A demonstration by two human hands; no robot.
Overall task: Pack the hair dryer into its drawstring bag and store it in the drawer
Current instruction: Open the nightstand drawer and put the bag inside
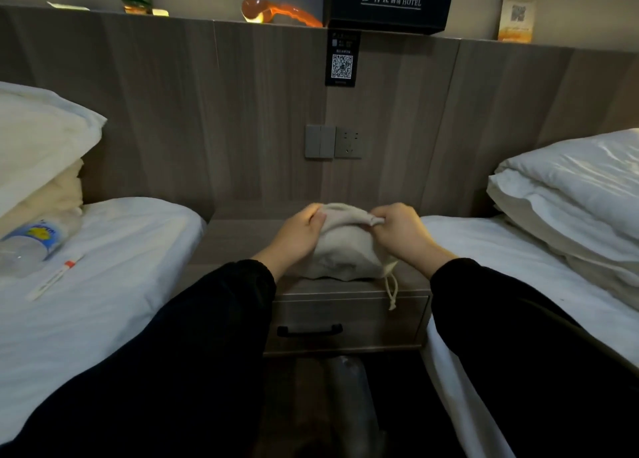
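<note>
**Both hands at the bag's mouth, drawer not yet opened**

The left hand (300, 233) was closed on the left side of the drawstring bag (340, 250), fingers curled over the gathered upper edge. The right hand (397, 231) pinched the opposite side of that edge, thumb and fingers bunching a small fold of cloth. Between them the pale fabric bulged, full and rounded, which suggested the hair dryer was already inside; the dryer itself could not be seen, so that remained a judgement.

The bag sat on the tabletop (235, 246) of the bedside unit, near its front edge, with the drawstring (391, 290) hanging loose over the front and down across the drawer (349, 322). The drawer was shut, its dark handle (309, 330) untouched.

The step in hand looked like closing the mouth. To do it well, one hand would best hold the gathered neck steady while the other took up the hanging cord and drew it through, pulling evenly so the cloth puckered all round rather than on one side. The bag's weight should stay resting on the tabletop, not lifted by the cord. The loose end ought to be tucked in before storing, or it could catch in the drawer front.

On either side lay the beds; a water bottle (29, 246) and a pen (55, 277) rested on the left one, well apart from the work.
</note>
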